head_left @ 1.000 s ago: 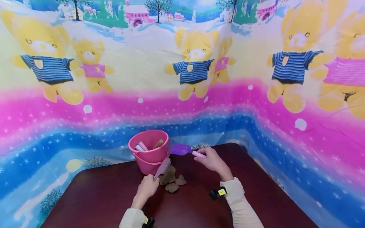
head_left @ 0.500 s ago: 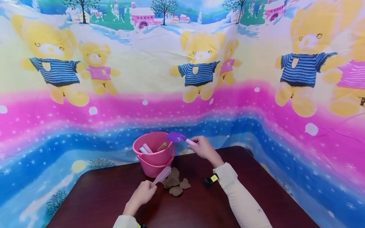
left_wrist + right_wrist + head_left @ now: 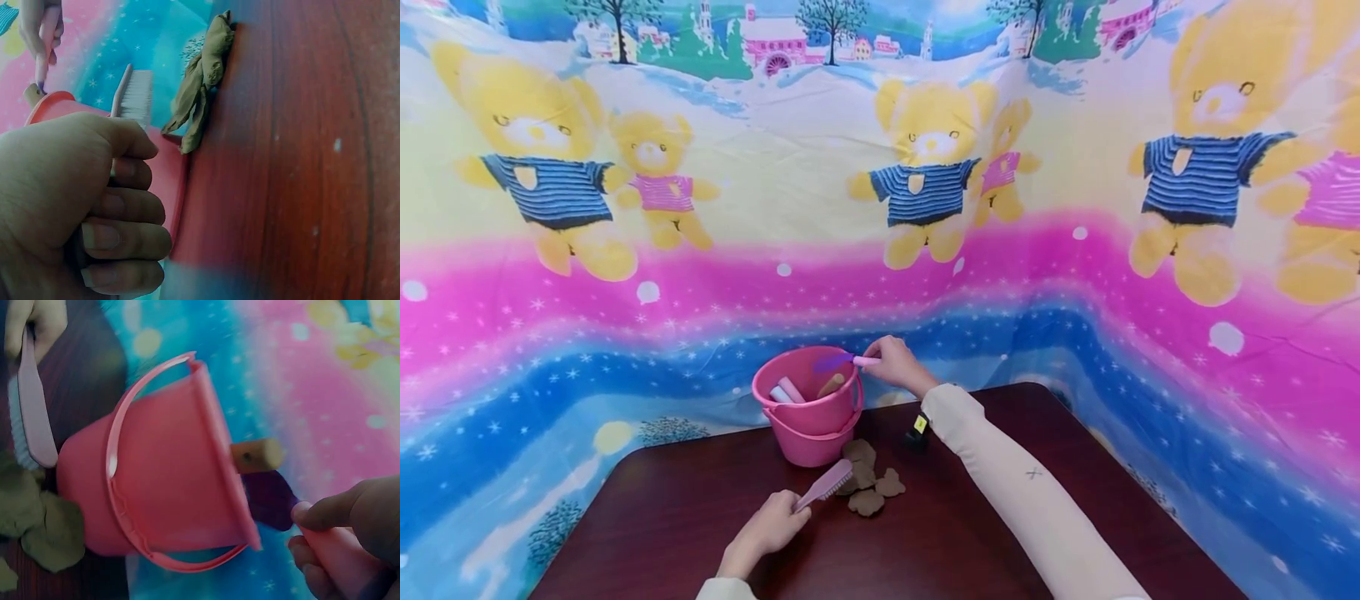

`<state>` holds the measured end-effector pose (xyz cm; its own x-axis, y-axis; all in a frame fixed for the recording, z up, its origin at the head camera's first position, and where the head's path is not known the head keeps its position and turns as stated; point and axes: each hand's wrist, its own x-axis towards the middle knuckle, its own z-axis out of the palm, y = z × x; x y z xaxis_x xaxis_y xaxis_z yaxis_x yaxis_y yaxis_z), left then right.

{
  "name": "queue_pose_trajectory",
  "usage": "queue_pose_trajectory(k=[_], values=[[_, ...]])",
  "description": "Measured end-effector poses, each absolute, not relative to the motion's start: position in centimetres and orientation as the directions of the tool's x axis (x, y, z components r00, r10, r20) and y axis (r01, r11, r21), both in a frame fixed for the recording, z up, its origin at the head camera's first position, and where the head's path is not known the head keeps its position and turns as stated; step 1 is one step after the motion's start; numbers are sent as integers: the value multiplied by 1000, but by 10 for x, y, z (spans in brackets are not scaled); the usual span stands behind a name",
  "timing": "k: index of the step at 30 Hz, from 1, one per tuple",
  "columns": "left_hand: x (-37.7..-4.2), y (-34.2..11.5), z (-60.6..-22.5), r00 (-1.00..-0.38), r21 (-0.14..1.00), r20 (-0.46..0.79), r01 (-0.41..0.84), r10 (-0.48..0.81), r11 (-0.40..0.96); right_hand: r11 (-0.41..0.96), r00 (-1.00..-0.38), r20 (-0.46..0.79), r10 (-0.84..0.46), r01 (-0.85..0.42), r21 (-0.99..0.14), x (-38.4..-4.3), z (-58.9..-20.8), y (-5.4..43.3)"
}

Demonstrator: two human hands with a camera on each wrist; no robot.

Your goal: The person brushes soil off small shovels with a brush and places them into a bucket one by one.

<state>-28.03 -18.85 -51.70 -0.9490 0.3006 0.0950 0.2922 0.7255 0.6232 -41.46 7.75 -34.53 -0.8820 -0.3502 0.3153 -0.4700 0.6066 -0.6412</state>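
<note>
My right hand [image 3: 895, 365] grips the pink handle of a toy shovel [image 3: 272, 497]. Its purple blade dips inside the rim of the pink bucket [image 3: 808, 442]. In my left hand [image 3: 772, 522] is a pale pink brush [image 3: 827, 483] with white bristles, held by its handle in curled fingers. The bristles face the brown clay-like lumps [image 3: 867, 502] on the table beside the bucket; whether they touch is unclear. A wooden handle [image 3: 256, 456] and pink and white handles [image 3: 786, 390] stick up inside the bucket. The bucket's inner bottom is hidden.
The dark reddish-brown table [image 3: 940, 533] has rounded back corners. A printed cloth [image 3: 715, 292] with bears and snow hangs close behind the bucket and along the right side. The bucket's handle [image 3: 115, 444] hangs down against its side.
My right hand has carried the shovel up and left, from beside the bucket to over its rim, the blade lowering inside. The left hand with the brush has drawn slightly back toward the near edge.
</note>
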Motion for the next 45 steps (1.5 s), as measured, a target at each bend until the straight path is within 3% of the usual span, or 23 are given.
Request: queue_pose_trajectory(k=[10, 22, 32, 39, 45], values=[[-281, -180, -525, -931, 604, 89, 333, 354, 724, 669, -859, 314, -404, -511, -539, -425, -347, 50], [-279, -176, -524, -940, 564, 122, 329, 318, 758, 702, -875, 290, -388, -484, -522, -431, -352, 23], [-274, -179, -524, -900, 575, 190, 425, 392, 699, 728, -837, 221, -500, -545, -417, -428, -354, 13], [-277, -179, -525, -883, 562, 240, 465, 403, 684, 723, -863, 136, -487, -485, -491, -422, -347, 8], [-278, -179, -525, -885, 558, 235, 461, 401, 690, 684, -871, 183, -457, -475, -554, -426, -353, 7]])
